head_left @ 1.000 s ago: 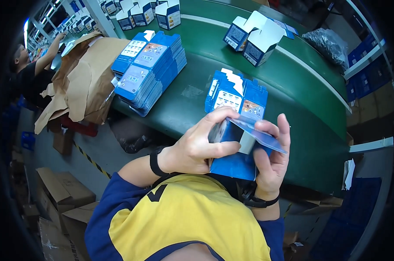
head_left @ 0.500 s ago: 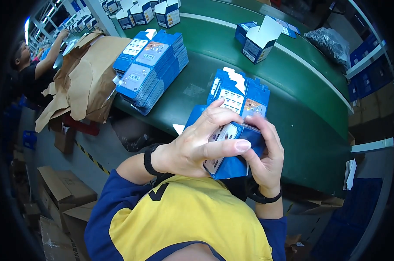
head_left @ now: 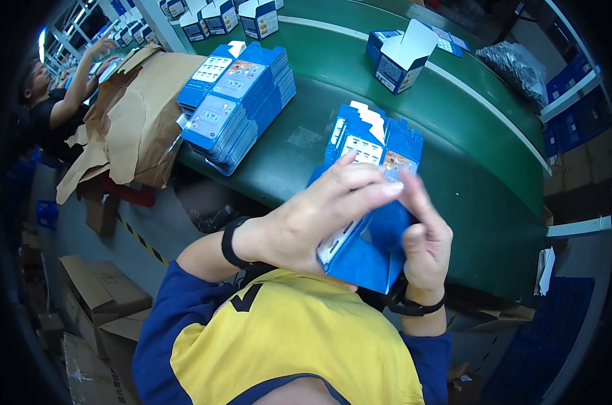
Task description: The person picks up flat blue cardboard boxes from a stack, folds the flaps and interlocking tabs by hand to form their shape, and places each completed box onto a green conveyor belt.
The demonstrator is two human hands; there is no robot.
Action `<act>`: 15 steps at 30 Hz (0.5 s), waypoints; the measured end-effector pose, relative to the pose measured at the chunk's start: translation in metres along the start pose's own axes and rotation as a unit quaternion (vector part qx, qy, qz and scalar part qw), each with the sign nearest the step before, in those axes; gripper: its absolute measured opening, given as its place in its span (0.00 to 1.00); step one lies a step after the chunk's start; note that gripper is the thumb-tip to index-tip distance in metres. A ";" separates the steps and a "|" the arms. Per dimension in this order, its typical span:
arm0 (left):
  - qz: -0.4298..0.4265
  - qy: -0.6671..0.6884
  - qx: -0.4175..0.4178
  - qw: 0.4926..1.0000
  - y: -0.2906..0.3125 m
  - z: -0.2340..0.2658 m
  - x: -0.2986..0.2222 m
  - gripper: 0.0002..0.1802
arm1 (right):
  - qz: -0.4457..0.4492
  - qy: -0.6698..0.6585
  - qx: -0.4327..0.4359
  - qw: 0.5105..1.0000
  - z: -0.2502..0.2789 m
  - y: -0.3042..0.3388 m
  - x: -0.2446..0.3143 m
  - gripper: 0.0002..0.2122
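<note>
My left hand grips a blue folding carton close to my chest. The thumb stretches across above the carton, whose white printed panel faces left. Beside the carton's right side, my right hand is open, with its thumb apart from blurred, stretched fingers. Those fingertips reach toward the left thumb tip; whether they touch the carton is hard to tell. Just beyond both hands lies a small pile of flat blue carton blanks, partly covered by my fingers.
A tall stack of flat carton blanks stands on the green work surface at left, beside torn brown paper. An erected box with raised white flaps sits on the belt. A co-worker is at far left.
My right hand has drawn slightly off the carton to the right, its index finger straightening. My left thumb has lifted and moved away from me. The carton's near blue side shows more.
</note>
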State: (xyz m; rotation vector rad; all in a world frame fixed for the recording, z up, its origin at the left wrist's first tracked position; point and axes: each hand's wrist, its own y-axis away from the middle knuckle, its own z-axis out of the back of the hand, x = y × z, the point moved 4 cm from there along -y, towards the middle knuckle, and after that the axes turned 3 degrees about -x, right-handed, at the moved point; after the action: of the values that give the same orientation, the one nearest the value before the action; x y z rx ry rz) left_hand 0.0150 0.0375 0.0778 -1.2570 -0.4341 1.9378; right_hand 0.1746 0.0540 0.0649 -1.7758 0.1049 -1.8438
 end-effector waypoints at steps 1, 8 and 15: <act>-0.020 -0.041 0.000 0.999 0.000 -0.005 0.000 0.49 | -0.006 -0.054 -0.036 0.998 0.001 0.001 -0.001 0.31; -0.070 -0.054 0.009 0.996 0.000 -0.003 0.000 0.45 | -0.067 -0.164 -0.151 0.972 0.001 -0.005 -0.003 0.40; -0.325 -0.228 0.038 0.917 -0.005 0.024 0.003 0.47 | -0.312 -0.310 0.030 0.898 0.023 -0.015 -0.045 0.37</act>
State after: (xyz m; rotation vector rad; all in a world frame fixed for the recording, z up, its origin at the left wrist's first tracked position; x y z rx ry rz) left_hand -0.0044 0.0462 0.0900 -0.4894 -0.8763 1.6161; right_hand 0.1888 0.0942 0.0335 -2.4422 -0.8447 -1.5123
